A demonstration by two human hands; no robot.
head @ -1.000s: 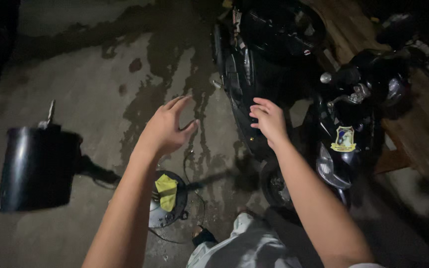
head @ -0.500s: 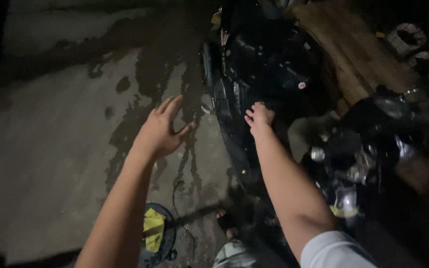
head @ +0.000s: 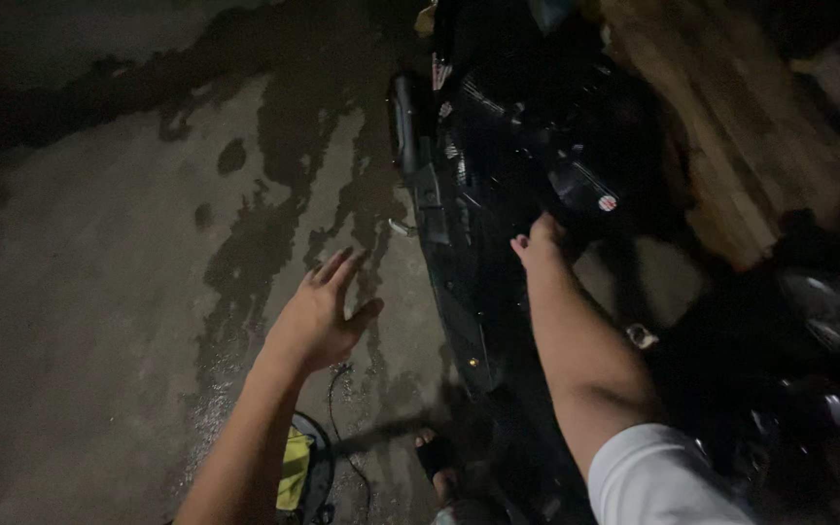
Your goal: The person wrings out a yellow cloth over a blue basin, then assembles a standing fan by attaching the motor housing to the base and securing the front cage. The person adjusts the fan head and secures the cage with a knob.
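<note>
My right hand (head: 540, 243) reaches out to the black glossy plastic body of the motor scooter (head: 498, 194), and my fingers (head: 521, 243) seem curled onto the dark panel there, though the light is too poor for me to tell whether they grip an edge or only press on it. My left hand (head: 321, 313) hangs in the air over the grey concrete floor (head: 80, 292), fingers spread and holding nothing, just beside the scooter's flank. The floor carries dark wet streaks (head: 274, 194) running down alongside the machine. Near my left forearm lies a round dark dish with a yellow cloth (head: 294, 469) in it, a thin cord beside it, and my sandalled foot (head: 435, 457) stands close to the scooter. I judge the wet concrete the main risk: if I lean my weight on the panel, my foot could slip, or the smooth plastic could slide out from under my fingers.
</note>
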